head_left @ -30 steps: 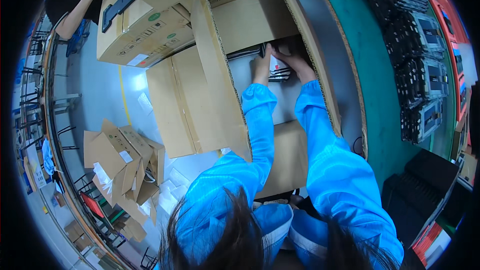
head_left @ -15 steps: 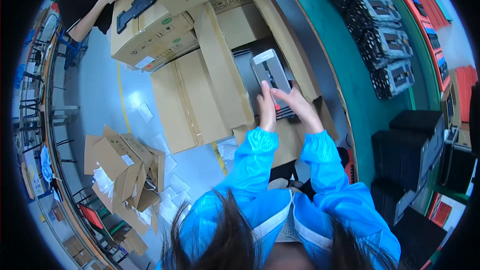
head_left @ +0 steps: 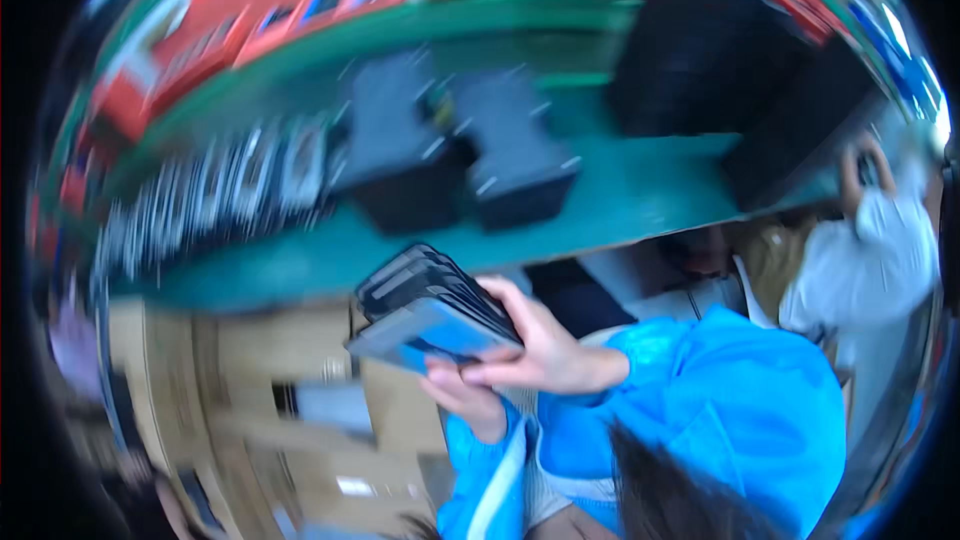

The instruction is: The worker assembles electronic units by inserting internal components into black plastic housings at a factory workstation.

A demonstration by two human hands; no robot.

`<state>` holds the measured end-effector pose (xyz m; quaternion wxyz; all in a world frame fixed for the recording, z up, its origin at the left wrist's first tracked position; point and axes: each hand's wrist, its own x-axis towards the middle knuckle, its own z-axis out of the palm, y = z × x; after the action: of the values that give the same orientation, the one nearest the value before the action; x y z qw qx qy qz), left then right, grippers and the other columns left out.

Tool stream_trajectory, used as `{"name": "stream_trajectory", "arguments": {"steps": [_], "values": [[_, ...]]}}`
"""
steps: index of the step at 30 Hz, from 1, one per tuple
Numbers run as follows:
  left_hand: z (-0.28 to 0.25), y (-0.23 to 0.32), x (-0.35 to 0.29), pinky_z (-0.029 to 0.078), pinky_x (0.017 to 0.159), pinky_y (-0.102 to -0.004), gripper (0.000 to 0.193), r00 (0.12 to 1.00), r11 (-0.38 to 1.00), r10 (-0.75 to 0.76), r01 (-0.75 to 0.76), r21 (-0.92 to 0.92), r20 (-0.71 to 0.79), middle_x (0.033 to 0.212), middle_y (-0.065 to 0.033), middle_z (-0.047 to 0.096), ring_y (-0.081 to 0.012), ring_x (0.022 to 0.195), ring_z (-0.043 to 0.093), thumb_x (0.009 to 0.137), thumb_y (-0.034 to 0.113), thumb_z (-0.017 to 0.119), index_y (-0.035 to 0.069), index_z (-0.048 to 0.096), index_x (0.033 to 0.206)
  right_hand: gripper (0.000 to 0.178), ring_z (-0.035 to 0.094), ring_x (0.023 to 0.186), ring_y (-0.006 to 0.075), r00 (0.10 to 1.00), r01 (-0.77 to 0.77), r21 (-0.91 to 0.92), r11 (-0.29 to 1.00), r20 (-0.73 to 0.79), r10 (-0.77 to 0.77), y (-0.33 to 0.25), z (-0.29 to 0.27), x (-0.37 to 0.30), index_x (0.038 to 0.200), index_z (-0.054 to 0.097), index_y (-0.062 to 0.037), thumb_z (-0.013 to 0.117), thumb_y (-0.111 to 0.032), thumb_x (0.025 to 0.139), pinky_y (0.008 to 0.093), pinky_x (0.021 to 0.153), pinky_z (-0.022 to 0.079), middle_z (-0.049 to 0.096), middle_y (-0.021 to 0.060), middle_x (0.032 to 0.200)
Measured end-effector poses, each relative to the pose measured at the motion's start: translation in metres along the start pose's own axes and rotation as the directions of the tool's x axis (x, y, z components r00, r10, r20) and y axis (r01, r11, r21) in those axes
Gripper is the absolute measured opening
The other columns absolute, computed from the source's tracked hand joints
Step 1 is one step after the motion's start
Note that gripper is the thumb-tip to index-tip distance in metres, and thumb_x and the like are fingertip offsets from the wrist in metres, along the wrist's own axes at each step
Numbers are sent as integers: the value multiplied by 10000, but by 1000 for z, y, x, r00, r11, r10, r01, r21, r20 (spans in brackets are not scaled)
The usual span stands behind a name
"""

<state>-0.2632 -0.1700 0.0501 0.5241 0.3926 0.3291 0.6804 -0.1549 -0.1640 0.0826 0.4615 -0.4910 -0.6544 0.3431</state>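
Between my two hands is a stack of several flat rectangular panels (head_left: 432,302), dark with a grey-blue face on the near side. My right hand (head_left: 540,338) grips the stack along its right end, fingers closed around the edge. From below, my left hand (head_left: 468,398) closes on the lower edge of the stack. The stack is tilted, and motion blur hides its finer details. It is in front of a green workbench (head_left: 640,180), apart from its surface.
Two blocky dark stacks (head_left: 390,130) and a row of silver-black frames (head_left: 230,180) stand on the bench, with large black boxes (head_left: 700,50) at right. An open cardboard box (head_left: 270,340) lies at lower left. Another person's hand (head_left: 865,175) is at far right.
The view has swung right from the open cardboard box toward the bench. Both hands have lifted the panels out of the box and now hold them by the bench.
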Motion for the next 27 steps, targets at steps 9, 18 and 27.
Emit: {"name": "stream_trajectory", "arguments": {"steps": [9, 18, 27], "values": [[213, -1, -17, 512, 804, -408, 619, 486, 826, -22, -483, 290, 874, 1168, -248, 532, -404, 968, 615, 926, 443, 591, -81, 473, 1233, 463, 587, 1067, 125, 516, 281, 458, 843, -813, 269, 9, -113, -124, 1302, 495, -23, 694, -153, 905, 283, 879, 498, 628, 52, 1142], [317, -70, -90, 518, 817, -421, 564, 184, 846, 37, -530, 67, 982, 1207, -240, 568, -391, 984, 627, 948, 296, 585, -52, 432, 1366, 357, 605, 936, 73, 103, 357, 369, 858, -929, 356, 31, -221, -185, 1231, 547, -42, 624, -264, 962, 231, 802, 496, 645, 3, 1060], [345, -106, -112, 503, 879, -417, 594, 79, 801, 75, -598, -13, 994, 1278, -234, 525, -376, 1077, 582, 932, 252, 612, -23, 405, 1416, 351, 628, 847, 89, 62, 403, 363, 840, -927, 370, 71, -280, -222, 1204, 549, -58, 619, -301, 961, 246, 737, 522, 655, 23, 1059]]}}
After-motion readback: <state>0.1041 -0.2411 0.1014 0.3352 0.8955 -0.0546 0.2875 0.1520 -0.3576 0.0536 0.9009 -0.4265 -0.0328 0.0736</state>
